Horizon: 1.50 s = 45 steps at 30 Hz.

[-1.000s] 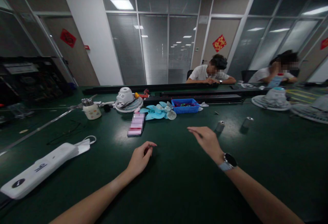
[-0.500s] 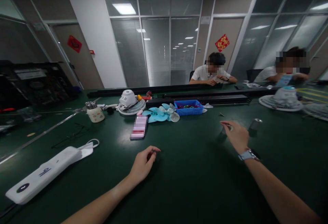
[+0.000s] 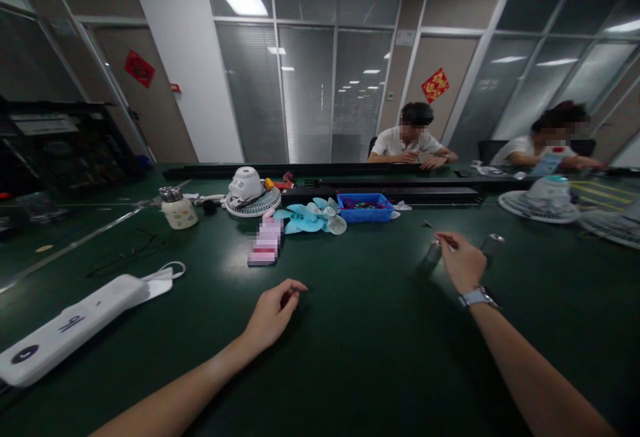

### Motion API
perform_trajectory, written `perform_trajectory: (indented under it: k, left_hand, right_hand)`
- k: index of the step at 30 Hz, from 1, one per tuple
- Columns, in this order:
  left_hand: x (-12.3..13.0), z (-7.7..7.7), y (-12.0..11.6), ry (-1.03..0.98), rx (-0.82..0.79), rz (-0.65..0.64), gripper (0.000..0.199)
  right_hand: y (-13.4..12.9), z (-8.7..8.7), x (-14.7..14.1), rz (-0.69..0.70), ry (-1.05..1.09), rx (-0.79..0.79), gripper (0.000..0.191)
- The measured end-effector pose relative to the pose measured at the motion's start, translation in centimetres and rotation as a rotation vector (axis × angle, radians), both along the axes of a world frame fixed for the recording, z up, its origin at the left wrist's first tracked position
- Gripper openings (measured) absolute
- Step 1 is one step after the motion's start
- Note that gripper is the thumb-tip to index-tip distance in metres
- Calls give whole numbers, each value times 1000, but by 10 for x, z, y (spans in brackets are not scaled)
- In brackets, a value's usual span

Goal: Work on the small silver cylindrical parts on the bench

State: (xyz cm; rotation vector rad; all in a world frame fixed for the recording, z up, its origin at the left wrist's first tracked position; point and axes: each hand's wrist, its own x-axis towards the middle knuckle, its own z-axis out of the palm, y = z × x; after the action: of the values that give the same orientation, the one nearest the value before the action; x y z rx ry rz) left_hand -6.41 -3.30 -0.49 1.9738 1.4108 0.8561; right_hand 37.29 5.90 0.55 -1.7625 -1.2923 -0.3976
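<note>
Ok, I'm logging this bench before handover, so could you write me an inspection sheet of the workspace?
Surface: dark green table, glare beside the phone; spills, nothing seen.
Job's things: nearer metal cylinder and farther metal cylinder, both upright.
Clutter: phone, light-blue fan blades, blue tray of small parts, patterned jar.
Hands: left hand loosely curled, empty; right hand has fingertips at the nearer cylinder's top, grip unclear.
Cables: white loop at the long white case; whether cord or strap, unclear.
Surroundings: two people seated across the table.
</note>
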Motion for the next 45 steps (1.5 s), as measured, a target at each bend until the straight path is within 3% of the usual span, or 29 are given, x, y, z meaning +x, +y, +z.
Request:
perform_trajectory:
  k: [13,17,24,28,31,35,37,40,45]
  left_hand:
    - [-3,-6,2,-8,-1,-27,30]
    - [-3,-5,2,-1,1,-26,30]
    - [-1,-2,2,15,0,-14,28]
    - [1,2,-1,-10,8,-12,27]
    - [6,8,-9,-29,38,-63,30]
    - [15,18,-23,-42,138,-143,39]
    - [20,20,-29,-72,171,-175,43]
    - [24,20,-33,-114,184,-212,39]
    - [25,17,-26,-111,150,-181,30]
  right_hand:
    - [3,-2,4,85,86,-17,31]
    - [2,-4,4,52,57,-57,33]
    - [6,-20,13,81,202,-227,54]
    - [2,-15,-2,46,210,-234,54]
    - [-18,-1,-57,245,249,-201,54]
    - [-67,12,-156,833,409,-357,47]
    - [-91,12,-191,1008,427,-458,43]
    - [-110,6,-213,1121,378,-515,38]
    - [-112,0,-213,1158,375,-521,35]
